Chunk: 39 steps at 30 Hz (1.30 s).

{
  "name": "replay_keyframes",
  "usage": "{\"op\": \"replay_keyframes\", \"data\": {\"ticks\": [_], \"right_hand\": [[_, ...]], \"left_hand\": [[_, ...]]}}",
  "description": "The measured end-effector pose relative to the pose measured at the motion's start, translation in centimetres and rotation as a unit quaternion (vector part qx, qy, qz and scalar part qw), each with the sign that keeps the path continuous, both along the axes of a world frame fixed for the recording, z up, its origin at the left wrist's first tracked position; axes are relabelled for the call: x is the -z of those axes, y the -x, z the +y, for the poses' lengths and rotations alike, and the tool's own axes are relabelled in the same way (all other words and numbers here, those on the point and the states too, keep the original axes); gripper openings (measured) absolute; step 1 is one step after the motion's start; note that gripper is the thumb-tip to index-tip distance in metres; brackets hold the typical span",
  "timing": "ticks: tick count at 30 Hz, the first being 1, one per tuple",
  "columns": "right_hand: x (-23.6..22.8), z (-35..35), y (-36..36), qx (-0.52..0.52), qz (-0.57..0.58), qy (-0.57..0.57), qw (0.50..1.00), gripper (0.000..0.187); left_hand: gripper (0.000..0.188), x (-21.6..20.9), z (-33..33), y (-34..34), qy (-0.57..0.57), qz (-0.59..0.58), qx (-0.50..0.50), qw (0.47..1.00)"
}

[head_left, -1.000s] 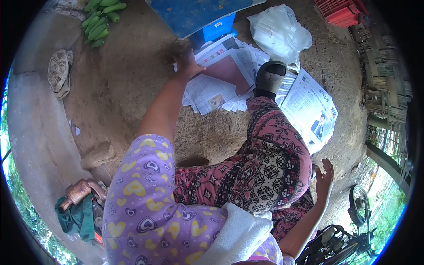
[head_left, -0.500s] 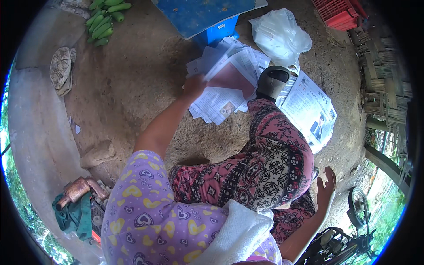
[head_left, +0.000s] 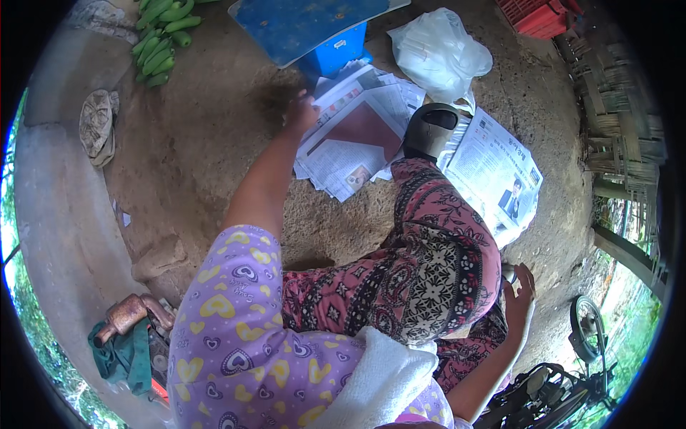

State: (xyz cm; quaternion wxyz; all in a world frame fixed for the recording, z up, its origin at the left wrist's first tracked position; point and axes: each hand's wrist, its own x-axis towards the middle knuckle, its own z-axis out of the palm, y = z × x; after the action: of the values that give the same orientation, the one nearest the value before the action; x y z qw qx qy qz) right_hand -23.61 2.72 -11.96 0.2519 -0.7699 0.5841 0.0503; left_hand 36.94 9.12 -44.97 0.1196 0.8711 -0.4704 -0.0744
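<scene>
My left hand (head_left: 302,114) is at the left edge of a loose pile of newspaper sheets (head_left: 350,150). Its fingers are closed at the border of the top newspaper, which lies spread with a large reddish-brown panel showing. Beside my right knee, my right hand (head_left: 519,297) hangs with its fingers apart and nothing in it. My foot in a grey slipper (head_left: 431,130) rests between the pile and a second stack of folded newspapers (head_left: 493,168), covering part of their edges.
Behind the pile stands a blue platform scale (head_left: 314,28). A white plastic bag (head_left: 441,57) sits to its right, and a red crate (head_left: 532,16) farther right. Green bananas (head_left: 157,46) and a crumpled cloth cap (head_left: 98,127) lie left. A motorbike (head_left: 550,390) stands at lower right.
My left hand has moved up and left, and the top newspaper sheet now lies flatter and wider. My right hand shifts slightly beside the knee. The whole view has tilted a little.
</scene>
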Motion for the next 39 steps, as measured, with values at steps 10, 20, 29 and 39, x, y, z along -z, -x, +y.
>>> {"op": "replay_keyframes", "data": {"ticks": [10, 20, 29, 39], "right_hand": [[0.6, 0.0, 1.2, 0.03, -0.002, -0.046, 0.998, 0.044], [1.2, 0.3, 0.9, 0.033, 0.015, -0.05, 0.998, 0.044], [1.4, 0.2, 1.5, 0.036, -0.02, -0.048, 0.998, 0.043], [1.4, -0.5, 1.4, 0.015, -0.004, -0.034, 0.999, 0.043]], "left_hand": [[0.094, -1.9, -4.7, 2.5, -0.165, 0.148, -0.11, 0.969], [0.065, -2.5, -4.4, 3.7, -0.171, 0.197, -0.131, 0.956], [0.041, -0.1, -4.4, 3.4, -0.064, 0.178, -0.118, 0.975], [0.04, 1.4, -7.6, 3.0, -0.021, 0.195, -0.219, 0.956]]}}
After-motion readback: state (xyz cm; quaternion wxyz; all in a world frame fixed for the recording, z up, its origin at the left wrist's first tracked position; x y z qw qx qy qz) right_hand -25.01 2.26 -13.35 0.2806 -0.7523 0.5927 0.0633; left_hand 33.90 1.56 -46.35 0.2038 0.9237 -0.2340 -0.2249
